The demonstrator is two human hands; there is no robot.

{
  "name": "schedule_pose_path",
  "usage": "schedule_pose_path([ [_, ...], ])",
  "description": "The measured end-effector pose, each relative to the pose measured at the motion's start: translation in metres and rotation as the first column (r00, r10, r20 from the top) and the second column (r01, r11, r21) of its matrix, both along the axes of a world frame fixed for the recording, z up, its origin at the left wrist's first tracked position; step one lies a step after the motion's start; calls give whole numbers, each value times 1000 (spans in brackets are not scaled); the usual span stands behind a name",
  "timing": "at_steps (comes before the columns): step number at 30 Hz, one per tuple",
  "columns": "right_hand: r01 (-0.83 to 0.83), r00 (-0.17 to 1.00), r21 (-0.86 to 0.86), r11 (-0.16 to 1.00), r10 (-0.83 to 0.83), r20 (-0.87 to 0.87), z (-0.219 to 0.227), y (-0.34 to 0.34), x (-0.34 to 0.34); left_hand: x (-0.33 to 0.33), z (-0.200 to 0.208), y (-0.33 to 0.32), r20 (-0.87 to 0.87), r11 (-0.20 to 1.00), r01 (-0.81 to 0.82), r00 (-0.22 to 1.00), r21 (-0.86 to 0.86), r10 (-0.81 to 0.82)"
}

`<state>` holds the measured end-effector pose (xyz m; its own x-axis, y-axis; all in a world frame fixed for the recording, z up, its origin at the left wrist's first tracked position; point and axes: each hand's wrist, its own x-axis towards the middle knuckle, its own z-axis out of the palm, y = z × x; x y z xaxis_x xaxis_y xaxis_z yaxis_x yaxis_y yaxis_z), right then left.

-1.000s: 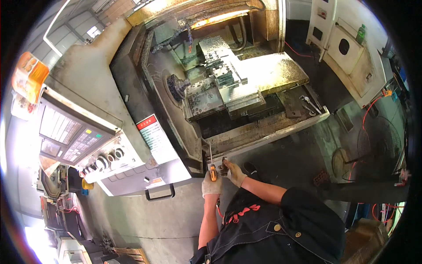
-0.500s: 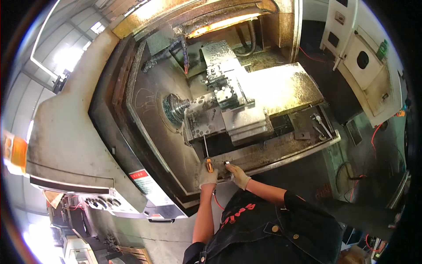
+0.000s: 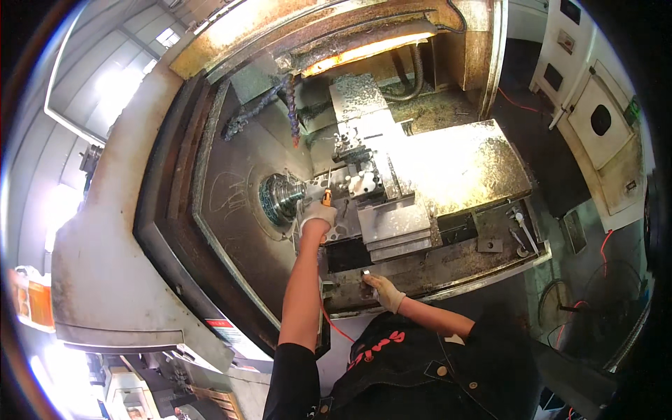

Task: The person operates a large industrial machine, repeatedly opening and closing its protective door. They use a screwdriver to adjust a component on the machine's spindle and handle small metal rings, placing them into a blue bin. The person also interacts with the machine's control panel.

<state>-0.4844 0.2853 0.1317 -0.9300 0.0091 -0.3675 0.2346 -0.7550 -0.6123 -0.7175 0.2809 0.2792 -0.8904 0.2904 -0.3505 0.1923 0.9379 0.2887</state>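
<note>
My left hand [image 3: 315, 212], in a pale glove, is stretched deep into an open lathe and is shut on an orange-handled blow tool [image 3: 326, 199]. It sits right beside the round chuck [image 3: 280, 198] and just left of the grey tool block [image 3: 364, 185]. A thin red hose [image 3: 334, 323] trails back from the tool along my forearm. My right hand [image 3: 383, 288], also gloved, rests on the machine's front ledge [image 3: 448, 269], fingers curled around a small shiny metal piece [image 3: 365, 274].
Wrenches [image 3: 521, 231] lie on the ledge's right end. The machine's sliding door [image 3: 112, 266] stands open at the left. A lit lamp [image 3: 364, 52] glows at the enclosure's back. A white cabinet [image 3: 602, 133] stands on the right.
My left arm has reached forward from the front ledge to the chuck, carrying the orange-handled tool. My right hand has let go of the tool and stayed at the ledge. My view has moved closer.
</note>
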Motion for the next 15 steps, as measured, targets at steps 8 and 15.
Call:
schedule_pose_path([
  [8, -106, 992, -142, 984, 96, -76, 2, 17, -23, 8, -46, -32, -4, 981, -145, 989, 126, 146],
  [15, 118, 991, 281, 952, -129, 22, 49, 14, -160, 69, -56, -111, -67, 890, -343, 923, 299, 378],
])
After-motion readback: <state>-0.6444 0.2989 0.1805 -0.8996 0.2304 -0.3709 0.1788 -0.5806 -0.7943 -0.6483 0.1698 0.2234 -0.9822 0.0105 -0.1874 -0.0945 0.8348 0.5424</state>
